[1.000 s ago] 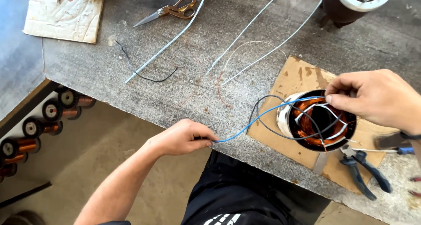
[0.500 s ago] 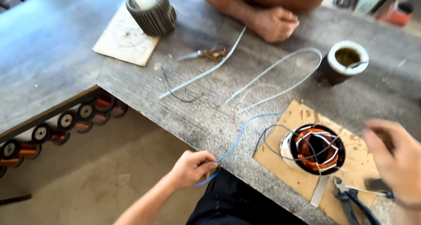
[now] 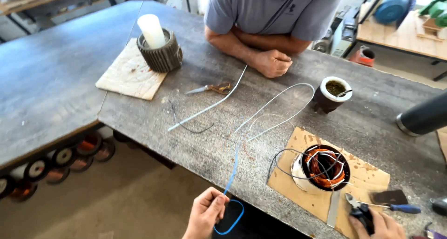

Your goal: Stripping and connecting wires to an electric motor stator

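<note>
Two bare hands work at the near edge of a grey worktop (image 3: 139, 122). Left hand (image 3: 205, 213), bottom centre, has its fingers (image 3: 217, 206) pinched shut on a blue wire (image 3: 232, 174), which runs up from the grip onto the worktop & also curls in a loop just below the hand, off the edge. Right hand (image 3: 377, 225), bottom right & partly cut off by the frame, is wrapped round the dark handles of pliers (image 3: 358, 210); its fingers look closed on them, though only part of the hand shows.

Between the hands, a motor stator w/ copper windings (image 3: 321, 167) stands on a cardboard sheet (image 3: 368, 178), thin dark & white leads draped over its rim. A blue-handled screwdriver (image 3: 396, 206) lies just beside the pliers on the cardboard.

Further back: white sleeving (image 3: 274, 111) bent in a long hairpin, a straight length near scissors (image 3: 212, 88), & a dark cup w/ white rim (image 3: 331, 95). A ribbed motor housing w/ a white cylinder (image 3: 158, 50) sits on a pale board at left. Opposite, another person in a grey shirt (image 3: 274, 11) leans folded arms on the worktop. Copper wire spools (image 3: 65, 157) line a shelf below the left edge.
</note>
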